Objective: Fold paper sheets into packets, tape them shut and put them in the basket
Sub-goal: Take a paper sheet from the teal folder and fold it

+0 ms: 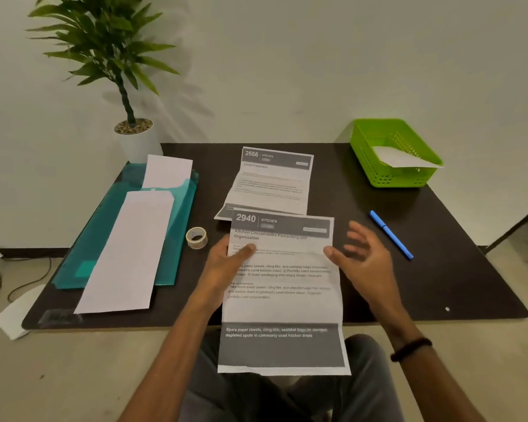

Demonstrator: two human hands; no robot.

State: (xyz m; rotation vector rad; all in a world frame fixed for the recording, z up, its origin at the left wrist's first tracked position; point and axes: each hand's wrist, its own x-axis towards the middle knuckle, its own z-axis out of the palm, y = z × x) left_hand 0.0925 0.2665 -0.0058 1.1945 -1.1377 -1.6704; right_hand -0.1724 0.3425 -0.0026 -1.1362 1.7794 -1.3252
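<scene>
A printed sheet headed 2940 (282,303) hangs over the table's near edge, unfolded, with crease lines across it. My left hand (226,260) pinches its left edge, thumb on top. My right hand (360,254) is at the sheet's right edge, thumb touching the paper and fingers spread in the air. A second printed sheet headed 2666 (272,184) lies flat farther back. A roll of clear tape (196,237) stands just left of my left hand. The green basket (369,159) at the back right holds one folded white packet (404,158).
A teal plastic folder (177,214) on the left carries two long white paper strips. A blue pen (390,234) lies to the right of my right hand. A potted plant (133,135) stands at the back left corner. The dark table (454,269) ends near my lap.
</scene>
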